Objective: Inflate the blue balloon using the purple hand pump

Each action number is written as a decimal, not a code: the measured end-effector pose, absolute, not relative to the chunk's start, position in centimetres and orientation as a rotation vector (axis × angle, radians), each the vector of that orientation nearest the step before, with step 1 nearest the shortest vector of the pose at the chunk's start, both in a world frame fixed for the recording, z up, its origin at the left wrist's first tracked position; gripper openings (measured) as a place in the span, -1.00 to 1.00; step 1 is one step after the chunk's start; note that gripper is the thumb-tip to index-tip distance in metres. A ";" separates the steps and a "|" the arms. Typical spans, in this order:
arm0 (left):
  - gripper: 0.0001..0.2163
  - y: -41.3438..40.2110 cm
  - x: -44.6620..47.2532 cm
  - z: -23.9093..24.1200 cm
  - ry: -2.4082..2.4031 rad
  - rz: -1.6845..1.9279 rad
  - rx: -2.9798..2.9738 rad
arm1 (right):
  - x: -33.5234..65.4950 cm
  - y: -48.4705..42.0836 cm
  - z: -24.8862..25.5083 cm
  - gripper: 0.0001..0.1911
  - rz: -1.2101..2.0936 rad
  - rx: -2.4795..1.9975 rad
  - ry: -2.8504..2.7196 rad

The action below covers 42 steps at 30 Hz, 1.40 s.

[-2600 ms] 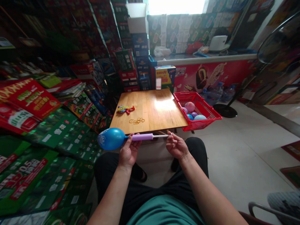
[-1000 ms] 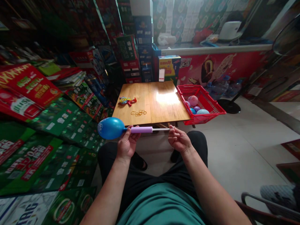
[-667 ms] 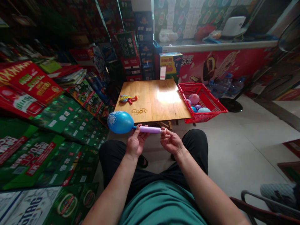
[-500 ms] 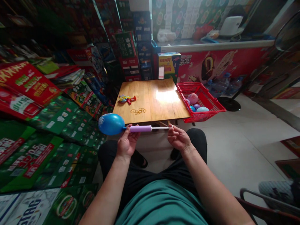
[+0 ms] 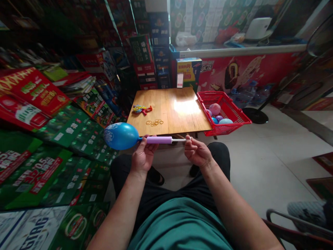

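Observation:
My left hand (image 5: 142, 155) grips the barrel of a purple hand pump (image 5: 159, 140), pinching the neck of a blue balloon (image 5: 120, 135) fitted on its nozzle. The balloon is partly inflated and sticks out to the left. My right hand (image 5: 196, 153) holds the pump's white plunger handle, pulled out a short way to the right. Both hands hover just in front of the near edge of a low wooden table (image 5: 182, 118).
On the table lie several rubber bands (image 5: 154, 122) and a small heap of limp balloons (image 5: 141, 109). A red basket (image 5: 235, 113) holding inflated balloons sits at the table's right. Stacked cartons (image 5: 52, 128) crowd the left; a fan base (image 5: 255, 116) stands right.
The plunger was pushed in, pulled out again, and is now partly in. The blue balloon has grown a little larger than in the earlier frames.

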State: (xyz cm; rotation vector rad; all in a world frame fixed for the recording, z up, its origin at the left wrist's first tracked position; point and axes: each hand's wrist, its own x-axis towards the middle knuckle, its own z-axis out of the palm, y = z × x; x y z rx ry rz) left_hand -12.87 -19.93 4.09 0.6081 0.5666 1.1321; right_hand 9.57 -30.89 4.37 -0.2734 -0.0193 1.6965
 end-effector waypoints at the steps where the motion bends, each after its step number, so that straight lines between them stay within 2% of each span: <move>1: -0.78 -19.7 -13.1 4.3 0.562 1.153 0.626 | 9.9 -31.0 4.4 -0.87 1.689 -0.250 -0.023; 9: -0.77 -21.2 -10.6 4.3 0.538 1.068 0.689 | 7.2 -29.3 3.0 -0.88 1.733 -0.213 0.065; 16: -0.77 -18.9 -12.9 3.6 0.564 1.143 0.649 | 10.3 -30.2 3.7 -0.87 1.663 -0.292 -0.007; 24: -0.78 -20.9 -10.8 3.3 0.521 1.055 0.659 | 7.0 -29.1 2.6 -0.91 1.717 -0.266 0.035; 31: -0.80 -19.5 -12.9 3.7 0.547 1.122 0.656 | 10.2 -30.8 3.3 -0.86 1.656 -0.277 -0.036; 38: -0.76 -21.7 -10.6 3.6 0.532 1.052 0.718 | 7.1 -30.0 1.7 -0.89 1.685 -0.239 0.121; 42: -0.77 -20.9 -11.7 3.4 0.567 1.053 0.693 | 8.5 -30.6 2.0 -0.89 1.685 -0.301 0.049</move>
